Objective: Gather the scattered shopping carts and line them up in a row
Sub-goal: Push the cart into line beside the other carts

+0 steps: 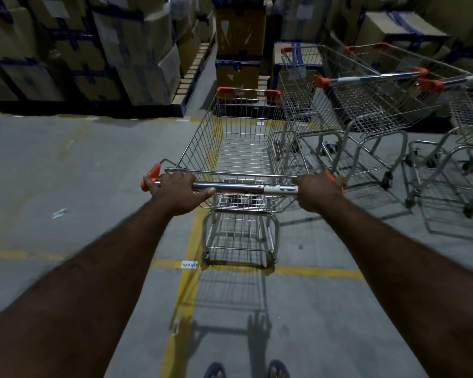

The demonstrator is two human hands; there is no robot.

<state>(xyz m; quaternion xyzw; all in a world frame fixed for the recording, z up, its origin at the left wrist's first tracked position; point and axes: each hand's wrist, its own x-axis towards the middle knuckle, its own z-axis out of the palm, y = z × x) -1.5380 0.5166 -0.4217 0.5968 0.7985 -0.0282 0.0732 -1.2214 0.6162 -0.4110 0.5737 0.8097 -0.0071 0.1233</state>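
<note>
A silver wire shopping cart (241, 148) with orange corner caps stands right in front of me, empty. My left hand (176, 190) grips the left end of its handle bar (243, 187), and my right hand (318, 192) grips the right end. To its right stand two more carts side by side: a nearer one (363, 105) close beside my cart's basket, and another (467, 110) at the frame's right edge. All face the stacked boxes.
Tall stacks of cardboard boxes (120, 50) on pallets line the far side, with a narrow aisle (205, 69) between them. Yellow floor lines (186, 285) cross the grey concrete under the cart. Open floor lies to the left. My feet (246, 369) show at the bottom.
</note>
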